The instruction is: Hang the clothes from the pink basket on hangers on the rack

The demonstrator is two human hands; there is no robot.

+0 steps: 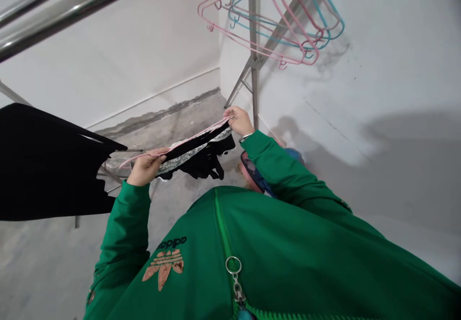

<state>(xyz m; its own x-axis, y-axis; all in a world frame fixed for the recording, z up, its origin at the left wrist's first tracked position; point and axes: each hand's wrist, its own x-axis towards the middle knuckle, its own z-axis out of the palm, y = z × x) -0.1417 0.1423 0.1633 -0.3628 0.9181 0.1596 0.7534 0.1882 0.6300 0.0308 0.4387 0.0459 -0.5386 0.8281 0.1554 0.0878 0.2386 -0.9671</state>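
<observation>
Stretched between my hands is a black garment (201,159) with a silvery patterned band, its upper edge along a thin pink clothes hanger (196,134). My left hand (146,167) is closed at the left end, pinching garment and hanger together, with a bit of pink hanger sticking out past the fingers. At the other end, higher up in the view, my right hand (238,120) also pinches the hanger and the garment's edge. The lower part of the garment hangs in loose folds. What kind of garment it is, I cannot tell.
Several pink and blue hangers (259,49) hang from a metal rack (254,85) at upper right. Steel rails (72,10) cross the upper left. A large black cloth (46,166) hangs at left. A pink-rimmed basin (250,173) with dark blue cloth is partly behind my right sleeve.
</observation>
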